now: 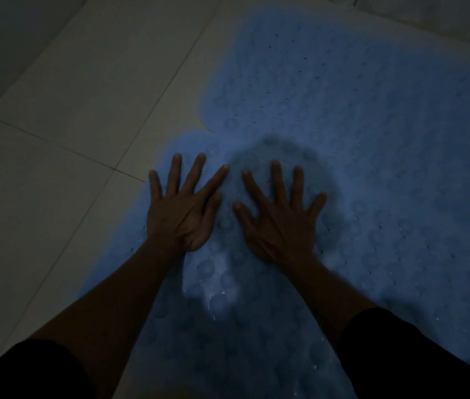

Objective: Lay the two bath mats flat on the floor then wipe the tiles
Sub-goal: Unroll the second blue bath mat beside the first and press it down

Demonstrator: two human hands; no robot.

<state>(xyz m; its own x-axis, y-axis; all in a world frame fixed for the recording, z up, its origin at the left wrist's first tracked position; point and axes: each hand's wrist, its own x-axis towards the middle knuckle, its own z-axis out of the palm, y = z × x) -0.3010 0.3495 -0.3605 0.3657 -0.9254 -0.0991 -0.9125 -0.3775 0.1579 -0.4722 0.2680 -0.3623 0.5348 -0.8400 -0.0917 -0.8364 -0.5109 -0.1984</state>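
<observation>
Two blue rubber bath mats with small suction cups lie on the tiled floor in dim light. The near mat [222, 335] runs from the bottom centre up to my hands. The far mat [357, 116] spreads over the upper right and meets the near one by my fingertips. My left hand [183, 207] rests palm down on the near mat's upper left part, fingers spread. My right hand [281, 214] lies palm down beside it, fingers spread, where the two mats meet. Neither hand holds anything.
Pale square tiles [89, 90] with thin dark grout lines cover the floor to the left and along the top. A few wet droplets glint on the near mat between my forearms. My dark sleeves fill the bottom corners.
</observation>
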